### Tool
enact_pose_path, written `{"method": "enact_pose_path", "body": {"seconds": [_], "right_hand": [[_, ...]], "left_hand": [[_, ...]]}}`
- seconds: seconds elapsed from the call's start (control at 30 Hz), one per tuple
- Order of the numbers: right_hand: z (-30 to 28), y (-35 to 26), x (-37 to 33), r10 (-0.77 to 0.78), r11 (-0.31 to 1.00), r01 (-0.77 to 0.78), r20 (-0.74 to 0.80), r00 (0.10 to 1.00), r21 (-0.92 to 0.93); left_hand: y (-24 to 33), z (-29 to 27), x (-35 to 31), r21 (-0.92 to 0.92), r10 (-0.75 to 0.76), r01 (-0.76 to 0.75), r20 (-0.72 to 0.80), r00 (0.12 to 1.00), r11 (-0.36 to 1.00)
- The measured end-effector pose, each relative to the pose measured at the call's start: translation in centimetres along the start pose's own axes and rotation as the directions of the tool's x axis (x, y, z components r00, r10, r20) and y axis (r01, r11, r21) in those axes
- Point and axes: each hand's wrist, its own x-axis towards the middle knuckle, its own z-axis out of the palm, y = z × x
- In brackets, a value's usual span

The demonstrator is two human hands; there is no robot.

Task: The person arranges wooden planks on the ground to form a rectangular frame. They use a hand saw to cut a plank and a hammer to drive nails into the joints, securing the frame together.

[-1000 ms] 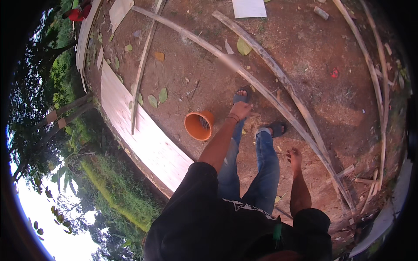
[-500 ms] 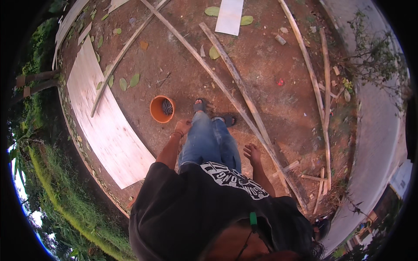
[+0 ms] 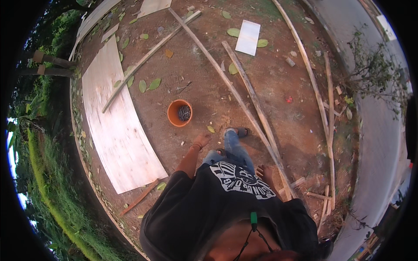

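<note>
My left hand (image 3: 202,140) hangs beside my left thigh, just below an orange bucket (image 3: 173,115) on the ground. Its fingers look loosely stretched, and I see nothing held in them. Inside the bucket lies a heap of thin dark grey pieces (image 3: 184,113) that look like nails. On the other side of my body, my right hand (image 3: 264,171) hangs low with its fingers apart, near a long wooden pole. Part of that hand and its forearm is hidden by my black shirt. Neither hand touches the bucket or the wood.
A big plywood sheet (image 3: 114,130) lies at the left, with a wooden batten (image 3: 146,65) resting across its edge. Two long poles (image 3: 217,69) (image 3: 250,89) run diagonally past my feet. More poles (image 3: 310,71) lie at right, beside a concrete strip (image 3: 379,130). A small pale board (image 3: 248,38) lies ahead.
My legs have changed stride, with one foot now forward. The bucket and boards have shifted right in view. My left hand has swung slightly away from the thigh; my right hand is lower, partly behind the shirt.
</note>
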Motion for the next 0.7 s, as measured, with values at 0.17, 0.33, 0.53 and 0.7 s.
{"method": "enact_pose_path", "body": {"seconds": [0.17, 0.33, 0.53, 0.7], "right_hand": [[2.4, 1.6, 0.4, -0.139, 0.984, 0.149, 0.106, 0.985, -0.099], [3.0, 3.6, 0.7, -0.521, 0.678, 0.471, 0.082, 0.849, -0.565], [-2.2, 7.7, -1.4, -0.625, 0.689, 0.522, -0.047, 0.779, -0.503], [-7.5, 14.2, -5.8, -0.45, 0.845, 0.342, -0.204, 0.869, -0.41]], "left_hand": [[-1.2, 0.0, -4.5, -0.166, 0.169, -0.236, -0.342, 0.924, 0.958], [-12.5, 6.4, -8.9, -0.407, -0.031, -0.091, -0.282, 0.959, 0.909], [-29.4, 14.4, -19.7, 0.241, -0.116, 0.095, 0.077, 0.99, 0.966], [-33.1, 9.7, -25.2, 0.507, -0.214, 0.097, 0.178, 0.96, 0.857]]}}
